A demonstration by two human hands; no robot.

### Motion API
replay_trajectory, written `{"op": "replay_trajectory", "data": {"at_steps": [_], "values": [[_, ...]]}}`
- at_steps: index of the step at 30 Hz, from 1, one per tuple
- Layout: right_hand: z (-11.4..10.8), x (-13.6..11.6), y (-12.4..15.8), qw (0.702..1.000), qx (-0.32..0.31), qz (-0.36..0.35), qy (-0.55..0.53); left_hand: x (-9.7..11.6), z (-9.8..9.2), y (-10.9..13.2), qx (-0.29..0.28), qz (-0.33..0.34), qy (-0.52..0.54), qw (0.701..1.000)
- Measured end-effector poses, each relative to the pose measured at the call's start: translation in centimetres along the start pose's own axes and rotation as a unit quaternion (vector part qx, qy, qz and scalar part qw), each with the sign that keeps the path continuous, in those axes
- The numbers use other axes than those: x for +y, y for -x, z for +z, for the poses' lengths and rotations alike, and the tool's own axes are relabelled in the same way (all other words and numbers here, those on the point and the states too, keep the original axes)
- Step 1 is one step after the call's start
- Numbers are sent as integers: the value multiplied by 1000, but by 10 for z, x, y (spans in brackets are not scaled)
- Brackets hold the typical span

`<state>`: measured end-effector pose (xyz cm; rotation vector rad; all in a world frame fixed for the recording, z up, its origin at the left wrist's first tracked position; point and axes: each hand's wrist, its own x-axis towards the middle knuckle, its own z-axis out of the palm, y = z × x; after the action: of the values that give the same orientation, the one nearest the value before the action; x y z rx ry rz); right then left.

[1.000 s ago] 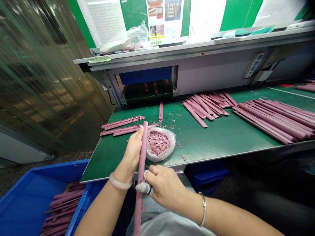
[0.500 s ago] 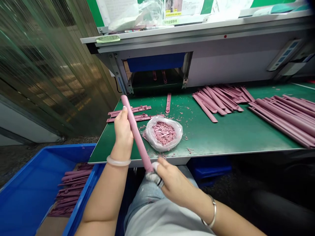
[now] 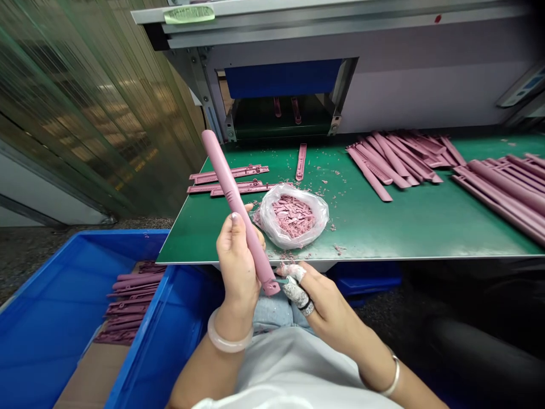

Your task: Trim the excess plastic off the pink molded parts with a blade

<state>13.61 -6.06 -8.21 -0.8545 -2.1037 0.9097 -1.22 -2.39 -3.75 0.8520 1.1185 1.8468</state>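
Green workbench (image 3: pixel 383 227) with pink plastic scraps (image 3: pixel 292 216), blue crate (image 3: pixel 85 284) left of the workbench, pink plastic bar (image 3: pixel 234 199) over the workbench edge, gripped closed in left hand (image 3: pixel 236 264), right hand (image 3: pixel 323 301) half closed beside the bar's lower end, perhaps pinching a small blade (image 3: pixel 281 280)

The green worktop (image 3: pixel 383 227) carries many pink plastic parts. On its left side lie flat pink strips (image 3: pixel 227 173), and one more strip (image 3: pixel 301 162) lies alone near the back edge. In the middle sits a clear plastic bag (image 3: pixel 293 217) full of small pink pieces — pink shavings (image 3: pixel 338 249) are scattered around it. Toward the right are two loose piles of long pink bars (image 3: pixel 394 162) (image 3: pixel 502 193).
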Motion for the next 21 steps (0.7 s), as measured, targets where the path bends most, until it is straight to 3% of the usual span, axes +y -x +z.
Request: {"op": "replay_trajectory", "data": {"at_steps": [6,12,13,17,21], "values": [[-2,-1,6,996,3,41,75,-4,-2,6,-1,-7,-29,1000],[-1,4,3,970,164,47,173,-2,-3,10,-14,-27,-32,999],[-4,4,3,976,148,41,157,-1,-3,10,-19,-30,-32,999],[-15,-2,5,996,-21,17,81,2,-2,8,-24,-30,-40,998],[-19,-6,6,993,-51,20,102,5,-4,6,-42,-44,-57,997]]}}
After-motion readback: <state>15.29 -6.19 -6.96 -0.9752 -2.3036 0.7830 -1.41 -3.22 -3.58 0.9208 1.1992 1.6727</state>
